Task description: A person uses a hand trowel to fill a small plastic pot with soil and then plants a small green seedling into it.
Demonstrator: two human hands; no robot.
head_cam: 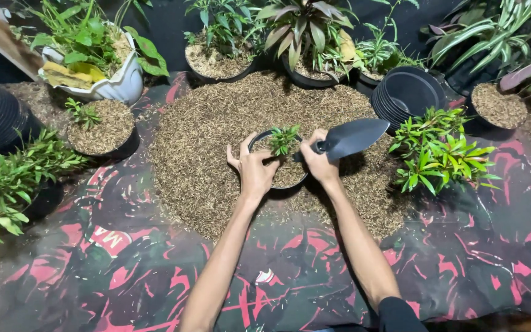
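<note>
On the patterned ground sheet (155, 270), the left hand (254, 172) cups the near rim of a small black pot (281, 178) — steadying it and its seedling (284, 140) mid-heap on the husk pile (216, 141). The right hand (319, 161) grips a black trowel (351, 138), blade lifted clear; beyond, by the sheet's far edge, stacked empty pots (408, 93) wait within reach.

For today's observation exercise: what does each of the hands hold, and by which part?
The right hand holds a dark trowel by its handle, blade pointing right. The left hand grips the near rim of a small black pot with a seedling.
</note>
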